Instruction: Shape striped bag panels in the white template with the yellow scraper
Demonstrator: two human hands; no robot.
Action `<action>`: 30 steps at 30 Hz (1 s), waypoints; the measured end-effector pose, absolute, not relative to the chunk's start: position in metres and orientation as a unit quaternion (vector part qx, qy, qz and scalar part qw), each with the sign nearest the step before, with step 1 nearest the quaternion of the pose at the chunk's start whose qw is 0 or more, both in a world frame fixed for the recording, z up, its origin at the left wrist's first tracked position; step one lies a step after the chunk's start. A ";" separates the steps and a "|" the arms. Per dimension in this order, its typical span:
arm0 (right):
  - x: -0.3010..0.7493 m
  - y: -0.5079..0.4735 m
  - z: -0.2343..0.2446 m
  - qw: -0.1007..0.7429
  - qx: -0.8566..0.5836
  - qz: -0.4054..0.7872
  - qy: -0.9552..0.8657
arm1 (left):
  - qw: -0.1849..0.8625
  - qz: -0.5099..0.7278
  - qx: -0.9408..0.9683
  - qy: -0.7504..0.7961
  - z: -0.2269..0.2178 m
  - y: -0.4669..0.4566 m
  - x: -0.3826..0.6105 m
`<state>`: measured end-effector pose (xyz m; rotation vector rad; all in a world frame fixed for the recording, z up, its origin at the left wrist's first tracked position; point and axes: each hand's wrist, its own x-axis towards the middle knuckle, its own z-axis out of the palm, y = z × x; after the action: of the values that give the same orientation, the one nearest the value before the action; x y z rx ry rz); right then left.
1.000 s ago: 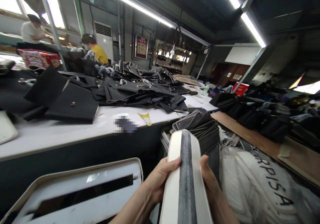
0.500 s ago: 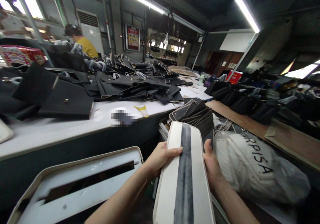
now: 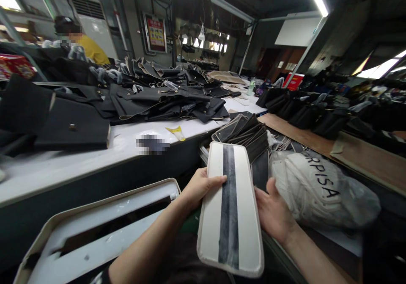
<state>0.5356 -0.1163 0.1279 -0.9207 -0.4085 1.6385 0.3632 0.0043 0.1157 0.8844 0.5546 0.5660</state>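
A flat off-white panel (image 3: 230,210) with rounded corners and a dark grey stripe down its length is held up in front of me. My left hand (image 3: 203,186) grips its left edge, thumb lying over the face onto the stripe and fingers hidden behind. At the right edge, my right hand (image 3: 275,211) is open with the thumb raised off the panel, its fingertips against or just behind the edge. Past the panel's top lies a stack of dark panels with light edging (image 3: 258,138).
A white-rimmed tray with slots (image 3: 111,224) sits at lower left. Black bag pieces (image 3: 74,121) cover the white table (image 3: 127,161). A yellow scrap (image 3: 176,132) lies near its edge. At right are a plastic-wrapped bundle (image 3: 301,186) and a brown board (image 3: 285,127). A person in yellow (image 3: 93,49) sits behind.
The panel has tipped and moved up and away from me, so its whole lower end now shows. My right hand has shifted slightly outward, and its thumb has moved away from the edge.
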 end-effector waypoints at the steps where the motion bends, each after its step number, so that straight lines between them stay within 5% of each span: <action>1: 0.532 -0.119 0.129 0.558 -0.413 0.696 -0.184 | 0.827 0.271 0.419 0.259 0.113 0.004 0.364; 15: 0.506 -0.130 0.136 0.553 -0.491 0.638 -0.216 | 0.924 0.203 0.279 0.166 0.095 -0.020 0.334; 30: 0.477 -0.122 0.092 0.601 -0.363 0.693 -0.166 | 0.953 0.230 0.186 0.057 0.077 -0.056 0.352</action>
<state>0.4773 -0.1218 0.0919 -0.8406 -0.3848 1.6057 0.3521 -0.0557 0.0770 0.3772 0.1164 0.4682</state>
